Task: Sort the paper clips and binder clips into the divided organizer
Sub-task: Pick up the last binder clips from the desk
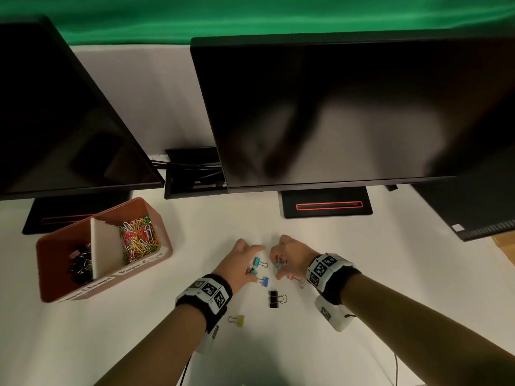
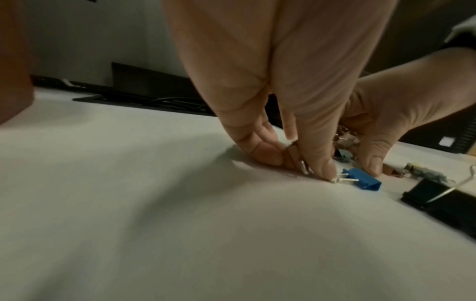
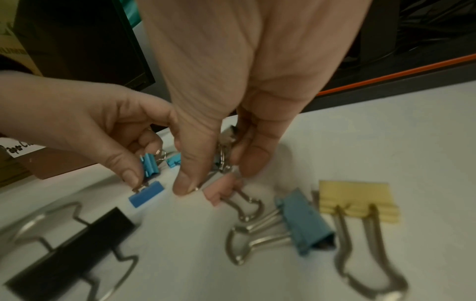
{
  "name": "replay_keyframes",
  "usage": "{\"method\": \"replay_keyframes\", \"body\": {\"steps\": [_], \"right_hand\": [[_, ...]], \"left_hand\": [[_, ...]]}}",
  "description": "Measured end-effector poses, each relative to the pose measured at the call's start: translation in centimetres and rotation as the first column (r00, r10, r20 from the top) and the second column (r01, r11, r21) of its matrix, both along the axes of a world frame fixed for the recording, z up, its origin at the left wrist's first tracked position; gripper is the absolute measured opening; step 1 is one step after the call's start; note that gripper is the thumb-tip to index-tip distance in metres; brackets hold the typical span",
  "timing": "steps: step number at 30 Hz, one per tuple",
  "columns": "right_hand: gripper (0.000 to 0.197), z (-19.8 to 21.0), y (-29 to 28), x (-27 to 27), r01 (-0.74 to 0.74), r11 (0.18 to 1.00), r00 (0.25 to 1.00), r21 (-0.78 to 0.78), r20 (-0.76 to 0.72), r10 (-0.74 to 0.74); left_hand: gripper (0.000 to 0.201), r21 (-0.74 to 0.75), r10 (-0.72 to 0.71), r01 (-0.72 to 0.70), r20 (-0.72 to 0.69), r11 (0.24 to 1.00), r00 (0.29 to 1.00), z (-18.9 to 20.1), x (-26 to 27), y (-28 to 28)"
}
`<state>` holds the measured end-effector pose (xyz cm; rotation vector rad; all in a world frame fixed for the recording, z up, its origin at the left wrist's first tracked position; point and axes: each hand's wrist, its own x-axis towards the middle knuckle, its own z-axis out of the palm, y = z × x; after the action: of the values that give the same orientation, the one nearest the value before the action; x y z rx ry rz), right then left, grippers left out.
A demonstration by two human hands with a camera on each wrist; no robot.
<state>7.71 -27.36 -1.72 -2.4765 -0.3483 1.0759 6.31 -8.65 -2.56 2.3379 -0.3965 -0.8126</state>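
With paper clips (image 1: 138, 235) and black binder clips (image 1: 80, 264) already parted by the organizer (image 1: 71, 293) divider, left hand (image 1: 240, 264) pinching teal binder clips (image 3: 150, 166) beside the blue one (image 1: 265, 281); right hand (image 1: 289, 260) curled round gathered clips (image 3: 224, 157), evidently batching for fewer trips.

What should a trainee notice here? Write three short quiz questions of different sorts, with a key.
1. True or false: the paper clips lie in the organizer's right compartment.
2. Pick one: the left hand pinches the wire handle of which clip? A. red B. blue C. green
3. Short answer: is the black clip in a hand's grip or lying free?

Key: 1. True. 2. B. 3. Lying free, nearer the person than both hands.
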Motion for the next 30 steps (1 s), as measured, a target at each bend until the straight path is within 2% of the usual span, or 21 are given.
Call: {"method": "replay_keyframes", "body": {"steps": [5,10,13,18,22,26,28,30], "right_hand": [[0.034,0.1,0.0,0.1,-0.002,1.000,1.000,0.024,-0.013,0.003],[0.028,0.1,0.0,0.1,0.016,0.999,0.999,0.040,-0.039,-0.015],[0.028,0.5,-0.2,0.2,0.034,0.997,0.999,0.069,-0.038,-0.031],[0.024,1.7,-2.4,0.2,0.163,0.981,0.986,0.104,-0.044,-0.159],[0.026,1.8,-3.9,-0.9,0.062,0.997,0.998,0.050,0.018,-0.063],[0.041,1.3,-3.2,-2.5,0.032,0.995,0.999,0.096,0.006,-0.033],[0.041,0.9,-2.4,-2.8,-0.019,0.997,0.999,0.070,0.046,0.016],[0.032,0.7,-1.7,-2.8,-0.032,0.999,0.997,0.024,0.074,0.031]], "left_hand": [[0.028,0.082,-0.064,0.061,0.028,0.995,0.998,0.0,0.8,-0.8],[0.021,0.109,-0.049,0.047,0.021,0.993,0.999,-0.1,0.9,-0.7],[0.021,0.089,-0.045,0.043,0.019,0.995,0.999,-0.1,0.7,-0.4],[0.026,0.009,0.002,-0.002,0.018,1.000,1.000,0.0,0.4,0.6],[0.036,-0.035,-0.022,0.022,0.000,0.999,1.000,0.5,0.1,0.8],[0.053,-0.002,-0.083,0.083,0.005,0.997,0.997,0.4,-0.6,-1.1],[0.053,0.037,-0.102,0.102,0.001,0.994,0.995,-0.2,-1.0,-2.1],[0.047,0.074,-0.096,0.095,0.000,0.993,0.995,-0.7,-1.3,-2.6]]}}
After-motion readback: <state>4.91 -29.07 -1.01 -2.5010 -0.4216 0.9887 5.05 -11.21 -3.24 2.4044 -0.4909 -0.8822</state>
